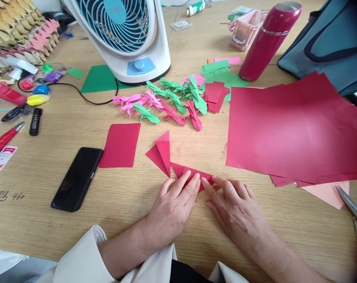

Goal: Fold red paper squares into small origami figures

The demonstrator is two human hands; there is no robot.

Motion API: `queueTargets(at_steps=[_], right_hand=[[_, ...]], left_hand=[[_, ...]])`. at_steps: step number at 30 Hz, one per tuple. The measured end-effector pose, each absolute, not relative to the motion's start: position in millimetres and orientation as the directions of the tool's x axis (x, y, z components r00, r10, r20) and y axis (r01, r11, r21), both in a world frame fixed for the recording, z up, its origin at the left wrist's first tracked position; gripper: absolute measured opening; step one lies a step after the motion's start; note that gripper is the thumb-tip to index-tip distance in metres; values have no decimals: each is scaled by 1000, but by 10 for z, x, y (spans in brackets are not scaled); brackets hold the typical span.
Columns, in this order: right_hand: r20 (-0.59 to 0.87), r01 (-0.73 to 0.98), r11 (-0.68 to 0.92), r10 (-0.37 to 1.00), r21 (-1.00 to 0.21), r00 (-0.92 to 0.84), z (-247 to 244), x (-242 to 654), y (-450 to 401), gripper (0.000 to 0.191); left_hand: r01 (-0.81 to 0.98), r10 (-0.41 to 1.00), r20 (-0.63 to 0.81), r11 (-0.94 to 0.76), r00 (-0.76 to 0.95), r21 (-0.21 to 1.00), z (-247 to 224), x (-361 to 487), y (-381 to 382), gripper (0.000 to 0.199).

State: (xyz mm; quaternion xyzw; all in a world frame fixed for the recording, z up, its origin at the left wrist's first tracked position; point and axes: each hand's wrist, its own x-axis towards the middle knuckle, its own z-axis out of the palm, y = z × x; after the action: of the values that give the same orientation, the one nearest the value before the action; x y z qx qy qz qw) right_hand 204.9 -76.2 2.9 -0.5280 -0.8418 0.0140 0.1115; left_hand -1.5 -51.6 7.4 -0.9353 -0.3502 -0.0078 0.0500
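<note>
A folded strip of red paper [180,168] lies on the table under the fingers of both hands. My left hand [174,204] rests on it palm down, its fingers stretched out and pressing on the paper. From the other side, my right hand [237,206] touches the strip's right end, index finger extended along it and thumb tucked lower. Just beyond the left fingers is a second folded red paper piece [162,153] with pointed corners. Farther left sits a stack of red paper rectangles [121,145].
Several small folded green, pink and red figures [169,98] lie ahead. Large red sheets [284,129] and scissors [354,206] are at right, a black phone [77,179] at left. Behind stand a fan [137,51], a red flask [268,43] and a blue bag [326,47].
</note>
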Motion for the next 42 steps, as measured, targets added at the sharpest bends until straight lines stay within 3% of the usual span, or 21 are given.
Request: queueTargets(at_steps=[13,25,31,34,37,42], right_hand=[[171,910,408,904,-72,-391,79,2003,-779,41],[196,966,252,946,56,-258,142,2008,-867,33],[202,971,235,954,-54,-220,104,2135,-823,30],[201,938,328,932,-110,-302,62,2150,-789,36],[170,910,401,909,-108,-381,42,2109,-786,36],[144,918,384,918,-97,-368,46,2053,-811,37]], left_hand=[[694,694,32,-719,720,-37,41,5,-520,46],[731,732,51,-681,679,42,43,47,-498,49],[740,743,74,-669,665,64,-6,36,-506,47],[741,744,76,-668,664,71,-23,31,-499,48],[744,748,67,-663,660,82,-27,30,-500,47],[768,767,108,-639,632,48,-41,1,-532,49]])
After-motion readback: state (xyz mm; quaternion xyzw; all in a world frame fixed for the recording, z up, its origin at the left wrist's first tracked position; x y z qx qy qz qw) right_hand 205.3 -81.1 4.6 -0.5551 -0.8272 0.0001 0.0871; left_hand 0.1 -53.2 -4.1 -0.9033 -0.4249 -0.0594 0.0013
